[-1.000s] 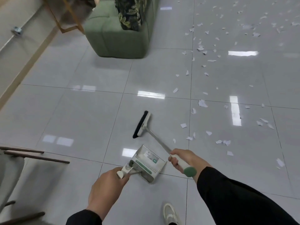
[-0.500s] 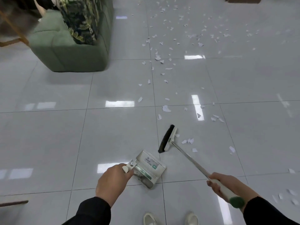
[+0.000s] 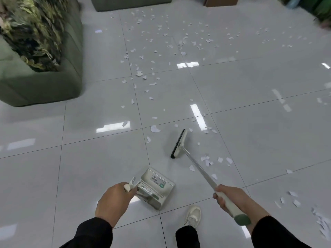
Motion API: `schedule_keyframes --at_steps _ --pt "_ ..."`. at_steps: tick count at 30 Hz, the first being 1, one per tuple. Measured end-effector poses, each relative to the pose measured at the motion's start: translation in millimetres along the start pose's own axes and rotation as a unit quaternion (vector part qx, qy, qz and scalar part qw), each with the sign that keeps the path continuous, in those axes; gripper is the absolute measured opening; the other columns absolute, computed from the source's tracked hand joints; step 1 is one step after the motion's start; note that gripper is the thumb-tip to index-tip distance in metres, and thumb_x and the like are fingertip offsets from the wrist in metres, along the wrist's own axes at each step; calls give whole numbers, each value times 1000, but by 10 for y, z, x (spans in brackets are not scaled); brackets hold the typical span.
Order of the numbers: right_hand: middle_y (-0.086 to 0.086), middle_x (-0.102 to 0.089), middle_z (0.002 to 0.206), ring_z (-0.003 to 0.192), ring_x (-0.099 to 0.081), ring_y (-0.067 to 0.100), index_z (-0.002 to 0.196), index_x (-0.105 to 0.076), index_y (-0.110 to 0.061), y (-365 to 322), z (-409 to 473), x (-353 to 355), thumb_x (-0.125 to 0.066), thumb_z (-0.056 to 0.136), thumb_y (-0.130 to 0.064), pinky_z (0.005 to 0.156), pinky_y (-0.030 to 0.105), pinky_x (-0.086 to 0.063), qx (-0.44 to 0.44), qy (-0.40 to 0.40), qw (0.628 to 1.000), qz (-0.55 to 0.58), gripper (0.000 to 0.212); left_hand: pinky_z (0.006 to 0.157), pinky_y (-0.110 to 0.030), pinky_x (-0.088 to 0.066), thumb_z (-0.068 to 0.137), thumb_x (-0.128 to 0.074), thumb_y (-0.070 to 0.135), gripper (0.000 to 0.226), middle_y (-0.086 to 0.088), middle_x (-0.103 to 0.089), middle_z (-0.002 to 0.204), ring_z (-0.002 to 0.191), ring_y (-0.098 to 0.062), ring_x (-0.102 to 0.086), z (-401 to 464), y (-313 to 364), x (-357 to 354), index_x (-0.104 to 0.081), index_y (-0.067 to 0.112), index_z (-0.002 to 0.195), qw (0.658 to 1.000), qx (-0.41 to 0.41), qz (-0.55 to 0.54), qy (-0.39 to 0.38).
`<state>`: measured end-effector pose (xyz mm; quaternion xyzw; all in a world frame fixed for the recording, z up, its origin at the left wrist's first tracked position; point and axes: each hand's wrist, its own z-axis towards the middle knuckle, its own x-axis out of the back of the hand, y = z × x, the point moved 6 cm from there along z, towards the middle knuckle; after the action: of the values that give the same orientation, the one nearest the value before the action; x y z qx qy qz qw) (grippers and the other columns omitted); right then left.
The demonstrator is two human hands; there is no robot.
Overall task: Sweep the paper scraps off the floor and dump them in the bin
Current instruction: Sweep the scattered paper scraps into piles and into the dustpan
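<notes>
White paper scraps [image 3: 207,161] lie scattered over the glossy grey tile floor, thickest in a band running from the far middle toward my right side. My right hand [image 3: 231,198] grips the white, green-tipped handle of a broom whose black-bristled head [image 3: 178,143] rests on the floor in front of me, with scraps just right of it. My left hand [image 3: 114,201] holds the handle of a white dustpan [image 3: 156,187], which hangs low over the tiles left of the broom. No bin is in view.
A green sofa [image 3: 41,86] with a leaf-patterned cushion [image 3: 34,33] stands at the left. A second green seat [image 3: 130,2] and a brown box [image 3: 222,1] sit at the far edge. My white shoe [image 3: 193,215] is on the tile below the dustpan.
The view has swung right and forward, bringing more scraps into sight. The broom head has moved further out and to the right. Both hands keep their holds.
</notes>
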<state>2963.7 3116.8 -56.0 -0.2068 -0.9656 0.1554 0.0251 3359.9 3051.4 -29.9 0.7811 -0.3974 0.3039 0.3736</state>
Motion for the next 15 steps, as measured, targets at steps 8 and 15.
schedule_keyframes --at_steps 8,15 --pt "18 -62 71 42 -48 16 104 -58 5 -416 301 364 -62 93 -2 36 19 -43 -59 -39 997 -36 14 57 -28 -44 93 -51 66 42 5 -64 67 65 -15 -59 157 833 -215 -62 30 74 999 -4 35 -14" --pt "21 -64 78 46 -48 19 105 -57 6 -876 333 1922 -64 89 0 38 21 -44 -74 25 995 -55 18 58 -27 -45 95 -50 59 31 7 -65 71 64 -13 -58 325 1778 -510 -64 35 81 996 -39 66 -40"
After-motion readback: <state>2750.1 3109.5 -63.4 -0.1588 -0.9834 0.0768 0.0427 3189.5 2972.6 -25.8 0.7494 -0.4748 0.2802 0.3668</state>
